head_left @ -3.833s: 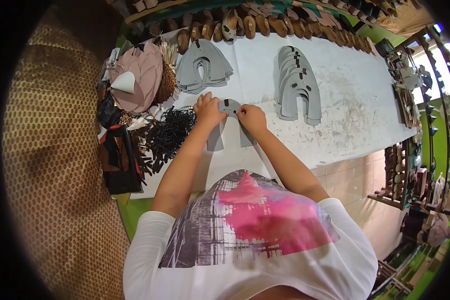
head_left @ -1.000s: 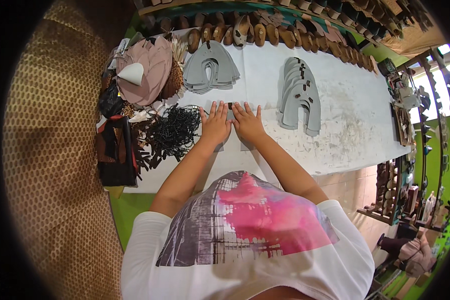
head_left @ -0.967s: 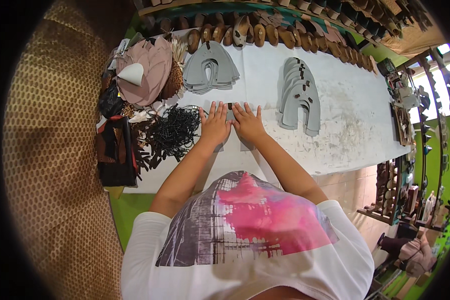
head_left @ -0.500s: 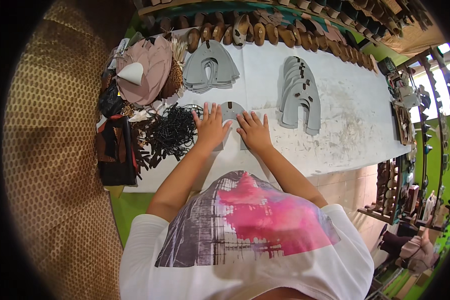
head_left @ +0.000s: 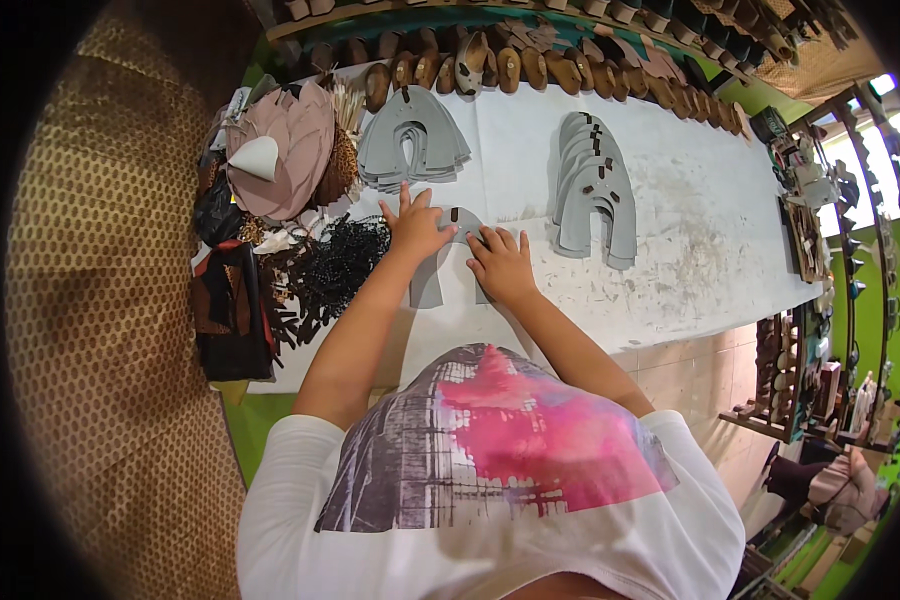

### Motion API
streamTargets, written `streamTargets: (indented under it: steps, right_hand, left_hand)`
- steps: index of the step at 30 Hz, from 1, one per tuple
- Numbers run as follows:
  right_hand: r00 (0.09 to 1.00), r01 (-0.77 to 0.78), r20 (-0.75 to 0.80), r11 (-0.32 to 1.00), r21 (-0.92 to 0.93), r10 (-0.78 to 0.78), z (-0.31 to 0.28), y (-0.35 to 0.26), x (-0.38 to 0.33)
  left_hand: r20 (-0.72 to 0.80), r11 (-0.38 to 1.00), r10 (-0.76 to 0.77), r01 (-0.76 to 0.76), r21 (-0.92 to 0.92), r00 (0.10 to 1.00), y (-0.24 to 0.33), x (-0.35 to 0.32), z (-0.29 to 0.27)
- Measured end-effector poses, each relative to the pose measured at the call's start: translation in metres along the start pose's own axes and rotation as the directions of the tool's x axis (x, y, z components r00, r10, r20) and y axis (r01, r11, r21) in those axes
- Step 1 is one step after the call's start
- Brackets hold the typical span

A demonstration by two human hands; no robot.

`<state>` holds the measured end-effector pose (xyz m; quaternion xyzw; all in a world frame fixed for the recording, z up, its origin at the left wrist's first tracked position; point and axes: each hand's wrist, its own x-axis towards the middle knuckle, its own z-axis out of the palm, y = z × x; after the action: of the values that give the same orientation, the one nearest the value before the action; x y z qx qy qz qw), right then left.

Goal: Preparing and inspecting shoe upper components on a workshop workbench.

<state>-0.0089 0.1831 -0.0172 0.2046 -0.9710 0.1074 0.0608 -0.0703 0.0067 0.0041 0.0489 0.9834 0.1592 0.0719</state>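
Note:
A single grey U-shaped shoe-upper piece [head_left: 427,288] lies flat on the white-covered table in front of me, a small dark tab at the top of its curve. My left hand [head_left: 417,230] rests by the upper left of its curve, fingers spread, the thumb reaching toward the tab. On its right side lies my right hand [head_left: 503,266], fingers apart and covering much of that leg. Beyond my left hand is a stack of similar grey pieces [head_left: 382,150]. Farther right, more grey pieces [head_left: 622,225] overlap in a row, with dark tabs showing.
Left of my arm lie a tangle of black strips [head_left: 340,260], stacked pinkish pieces [head_left: 305,135] with a white cone [head_left: 255,158], and a black bag [head_left: 232,320]. Brown shoe lasts [head_left: 535,70] line the table's far edge. Racks of shoes [head_left: 775,375] stand at the right.
My left hand has shifted slightly up and left, uncovering more of the grey piece's left leg. My right hand has moved a little to the left.

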Motion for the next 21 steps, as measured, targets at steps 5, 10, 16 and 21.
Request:
streamTargets:
  steps: [5,10,16,21]
  right_hand:
    - [0.999,-0.044,-0.013,0.999,0.026,0.044,0.000,-0.006,0.000]
    - [0.998,-0.039,-0.045,0.998,0.039,0.040,-0.002,-0.007,0.001]
    - [0.999,-0.043,-0.021,0.998,0.052,0.044,-0.003,-0.003,0.000]
    - [0.998,-0.039,-0.046,0.999,0.036,0.040,-0.002,-0.005,0.002]
  left_hand:
    - [0.056,0.990,0.059,-0.051,-0.130,0.997,-0.003,0.002,-0.004]
    - [0.044,1.000,0.020,-0.019,-0.009,0.999,-0.002,0.001,0.006]
    - [0.087,0.998,-0.013,0.018,-0.052,0.996,0.008,-0.003,0.010]
    - [0.138,0.980,-0.065,0.089,-0.176,0.988,0.005,-0.002,0.019]
